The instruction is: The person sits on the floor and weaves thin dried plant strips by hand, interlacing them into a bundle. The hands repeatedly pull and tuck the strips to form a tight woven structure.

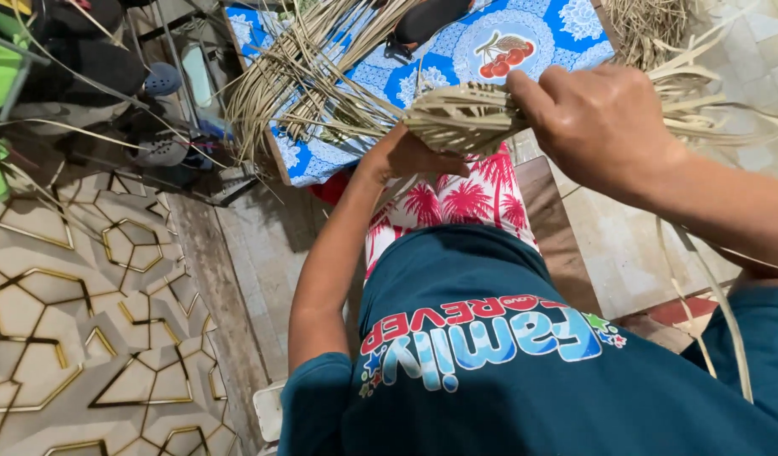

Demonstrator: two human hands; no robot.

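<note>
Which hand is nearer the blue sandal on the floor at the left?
Left. The left hand grips the woven strip piece on the side toward the blue sandal; the right hand holds its far side, farther off.

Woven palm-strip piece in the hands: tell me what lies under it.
Under the woven piece show red-and-white palm-print shorts and the left hand. The right hand covers its right end.

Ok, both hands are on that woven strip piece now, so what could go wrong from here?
1. The woven piece is held only by the left hand beneath and the right hand at one end; its unwoven strips could loosen.
2. Long loose strips hang past the right arm and might snag.
3. The strip pile on the blue cloth may tangle with it.
</note>
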